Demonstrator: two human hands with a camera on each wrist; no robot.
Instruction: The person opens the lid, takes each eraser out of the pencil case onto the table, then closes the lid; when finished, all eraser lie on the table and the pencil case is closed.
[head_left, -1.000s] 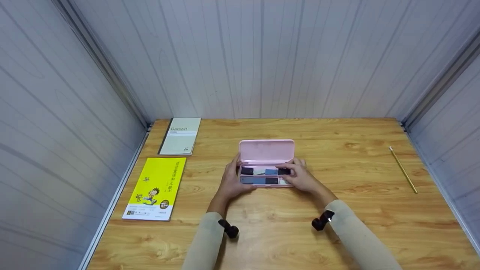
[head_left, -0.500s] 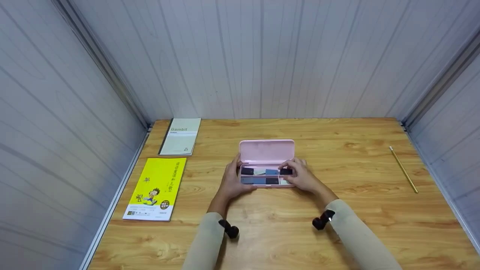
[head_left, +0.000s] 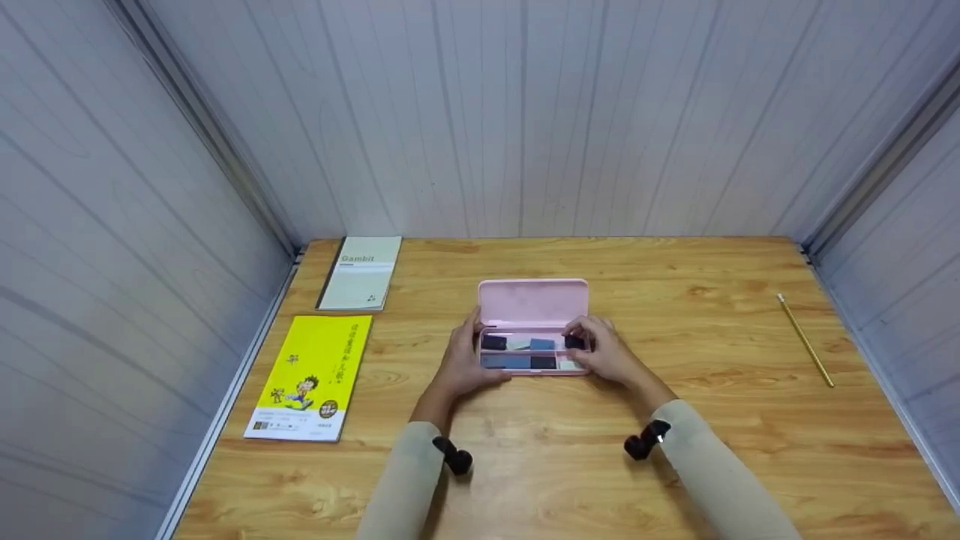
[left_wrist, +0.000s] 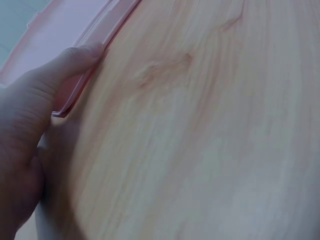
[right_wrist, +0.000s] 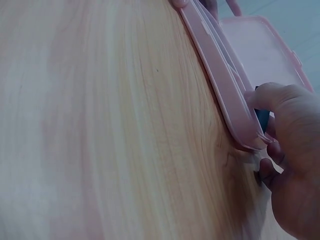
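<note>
Wooden tabletop [head_left: 675,450], pink case [head_left: 533,304] lying open.
Left hand [head_left: 459,365] gripped the case's end to steady it; right hand [head_left: 609,355] curled fingers [right_wrist: 280,102] over a dark piece [head_left: 574,343] inside.

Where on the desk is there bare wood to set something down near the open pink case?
Bare wood lies between the pink case and the pencil, along the near edge in front of both sleeves, and behind the lid up to the wall. The left edge is crowded by the yellow book and grey notebook; the left hand and right hand flank the case.
</note>
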